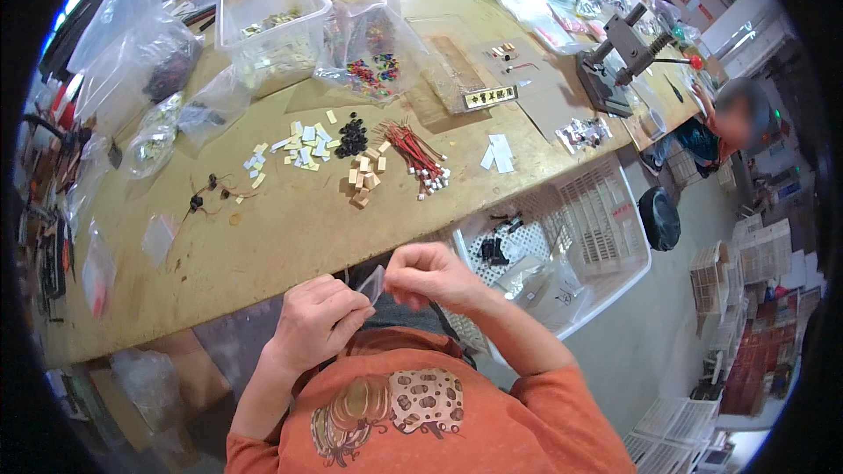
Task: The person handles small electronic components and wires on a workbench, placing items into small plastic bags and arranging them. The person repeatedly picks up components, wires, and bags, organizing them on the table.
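In front of my body, just off the near edge of the table, my left hand point(320, 320) pinches a small clear plastic bag point(373, 284). My right hand point(432, 277) has its fingers curled at the bag's other side, partly blurred, and appears to grip its edge. Whether anything is inside the bag, I cannot make out. On the table beyond my hands lie small wooden blocks point(364, 177), a bundle of red wires with white connectors point(420, 158), a pile of black round parts point(351, 136) and scattered white and yellowish pieces point(307, 145).
A white plastic basket point(606, 276) with black parts and clear bags stands right of my hands. A hand press point(615, 61) sits at the far right. A white bin point(272, 26) and bags of coloured parts point(373, 61) stand at the back. Another person point(729, 123) sits beyond.
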